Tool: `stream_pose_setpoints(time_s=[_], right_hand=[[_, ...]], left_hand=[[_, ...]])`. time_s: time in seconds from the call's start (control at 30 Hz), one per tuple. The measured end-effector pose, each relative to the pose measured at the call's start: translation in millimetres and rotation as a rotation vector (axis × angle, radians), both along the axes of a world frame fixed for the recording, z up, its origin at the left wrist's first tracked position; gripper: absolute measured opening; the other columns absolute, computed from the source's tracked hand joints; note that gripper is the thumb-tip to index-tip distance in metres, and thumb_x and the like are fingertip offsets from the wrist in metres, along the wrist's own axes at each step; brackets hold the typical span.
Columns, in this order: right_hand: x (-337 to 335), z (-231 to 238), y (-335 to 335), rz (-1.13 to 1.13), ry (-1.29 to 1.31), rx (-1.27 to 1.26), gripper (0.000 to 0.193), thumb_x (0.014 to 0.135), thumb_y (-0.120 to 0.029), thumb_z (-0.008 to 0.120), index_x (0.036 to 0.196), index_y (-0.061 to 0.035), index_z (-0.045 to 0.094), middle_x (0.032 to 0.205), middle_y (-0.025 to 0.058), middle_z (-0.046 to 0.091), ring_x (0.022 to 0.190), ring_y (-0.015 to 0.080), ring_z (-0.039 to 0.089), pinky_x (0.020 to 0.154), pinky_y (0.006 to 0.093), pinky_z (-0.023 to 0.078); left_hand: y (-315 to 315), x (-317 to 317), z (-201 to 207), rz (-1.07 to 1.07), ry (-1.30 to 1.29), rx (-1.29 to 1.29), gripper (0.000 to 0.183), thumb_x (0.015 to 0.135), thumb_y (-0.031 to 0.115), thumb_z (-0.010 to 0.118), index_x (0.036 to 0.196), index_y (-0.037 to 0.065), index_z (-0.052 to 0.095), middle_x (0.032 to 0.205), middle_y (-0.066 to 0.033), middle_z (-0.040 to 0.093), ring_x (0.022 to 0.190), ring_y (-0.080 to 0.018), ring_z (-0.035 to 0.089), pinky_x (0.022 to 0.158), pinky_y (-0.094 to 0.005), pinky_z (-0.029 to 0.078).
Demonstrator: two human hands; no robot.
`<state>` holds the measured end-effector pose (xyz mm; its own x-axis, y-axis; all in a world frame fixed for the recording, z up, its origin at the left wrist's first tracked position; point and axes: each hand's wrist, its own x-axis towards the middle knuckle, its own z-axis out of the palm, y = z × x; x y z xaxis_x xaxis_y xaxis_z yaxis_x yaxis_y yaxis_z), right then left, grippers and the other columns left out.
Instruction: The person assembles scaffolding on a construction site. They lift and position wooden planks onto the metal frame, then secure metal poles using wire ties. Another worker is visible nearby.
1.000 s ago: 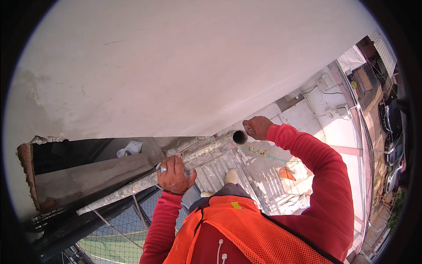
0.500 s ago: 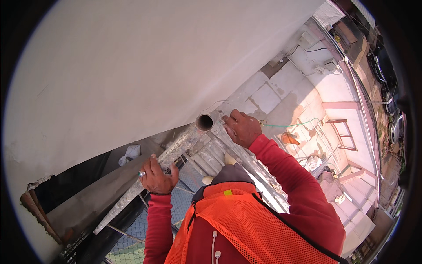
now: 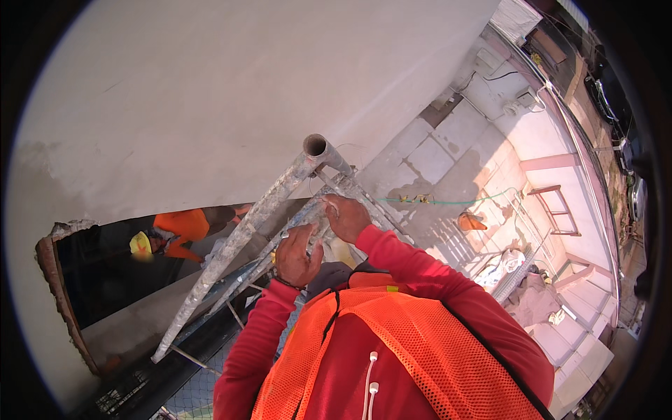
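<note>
We've our L hand (image 3: 299,257) half open, fingers bent, thumb apart; our R hand (image 3: 344,218), just beside it, has fingers curled. Both are at the spattered pipe frame (image 3: 337,161); can't tell if either grips it. Its long pipe (image 3: 234,248) slants past, open end nr the pale wall's (image 3: 245,105) lower edge. Co-worker (image 3: 183,224) w/ yellow helmet (image 3: 141,245) shows at the wall opening's (image 3: 91,280) top edge.
</note>
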<state>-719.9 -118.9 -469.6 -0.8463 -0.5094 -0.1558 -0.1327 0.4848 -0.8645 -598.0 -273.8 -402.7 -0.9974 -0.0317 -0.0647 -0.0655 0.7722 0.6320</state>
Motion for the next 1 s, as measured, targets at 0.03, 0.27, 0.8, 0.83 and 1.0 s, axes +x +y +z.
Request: stream_pose_setpoints(time_s=[0.03,0.27,0.8,0.83,1.0], right_hand=[[1.9,1.8,3.1,-0.004,0.047,0.019,0.027,0.099,-0.021,0.056,0.117,-0.0047,0.067,0.112,0.0226,0.069,0.1,0.0436,0.066,0.084,0.0521,0.053],[28.8,2.2,-6.8,0.031,0.171,0.119,0.026,0.102,-0.019,0.051,0.117,-0.0028,0.064,0.142,0.0268,0.054,0.116,0.0464,0.061,0.096,0.0503,0.052],[36.5,-16.8,6.4,-0.014,0.296,0.066,0.022,0.101,-0.019,0.057,0.112,-0.0017,0.064,0.155,0.0208,0.044,0.128,0.0399,0.056,0.101,0.0473,0.051],[37.3,-18.6,6.8,-0.016,0.286,0.052,0.022,0.101,-0.019,0.057,0.112,-0.0015,0.064,0.156,0.0207,0.044,0.129,0.0399,0.056,0.102,0.0471,0.05],[36.9,-29.2,8.9,-0.025,0.232,-0.038,0.022,0.102,-0.018,0.057,0.111,-0.0012,0.067,0.158,0.0212,0.04,0.132,0.0412,0.053,0.106,0.0451,0.048]], left_hand=[[9.8,-10.4,-17.4,0.248,0.009,0.217,0.055,0.088,0.018,0.072,0.138,0.002,0.055,0.129,-0.0188,0.062,0.114,-0.0323,0.062,0.096,-0.0441,0.053],[-14.2,-101.4,-99.9,0.617,-0.159,0.75,0.05,0.097,0.025,0.071,0.137,0.001,0.051,0.102,-0.0093,0.071,0.081,-0.0184,0.071,0.077,-0.0288,0.055],[-48.1,-151.3,-167.5,0.471,-0.123,1.316,0.043,0.108,0.041,0.051,0.142,0.016,0.049,0.14,-0.0063,0.054,0.124,-0.0202,0.053,0.105,-0.0495,0.046],[-52.6,-153.7,-173.8,0.488,-0.134,1.355,0.041,0.107,0.04,0.052,0.141,0.016,0.05,0.139,-0.0057,0.055,0.124,-0.0196,0.052,0.105,-0.0497,0.046],[-69.4,-176.5,-178.6,0.403,-0.016,1.743,0.034,0.1,0.03,0.067,0.129,0.013,0.059,0.125,-0.0053,0.064,0.109,-0.0218,0.061,0.101,-0.0452,0.05]])
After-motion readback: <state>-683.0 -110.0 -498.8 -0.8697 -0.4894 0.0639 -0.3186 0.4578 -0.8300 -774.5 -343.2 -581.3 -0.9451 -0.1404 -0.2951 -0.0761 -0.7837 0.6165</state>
